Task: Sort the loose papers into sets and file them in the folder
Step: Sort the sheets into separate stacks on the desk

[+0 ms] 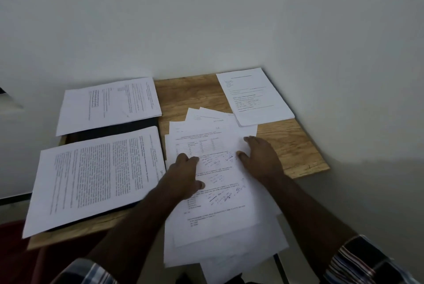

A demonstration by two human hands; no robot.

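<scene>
No print on any sheet was sharp enough to read. The left hand [183, 176] lay on the fanned loose papers [215, 219] with fingers bent down against the top sheet; whether they pinched it could not be told. The right hand [261, 157] rested flat there, fingers straight. That pile overhung the wooden table's [296, 146] near edge. Two sets [96, 178] [110, 105] covered the dark open folder [119, 126] at left; another set [254, 95] sat at the far right corner, bare wood between

Both hands [183, 173] [261, 157] flat, seemingly pressing, on fanned loose papers [220, 219] beside dark folder [137, 124].
</scene>
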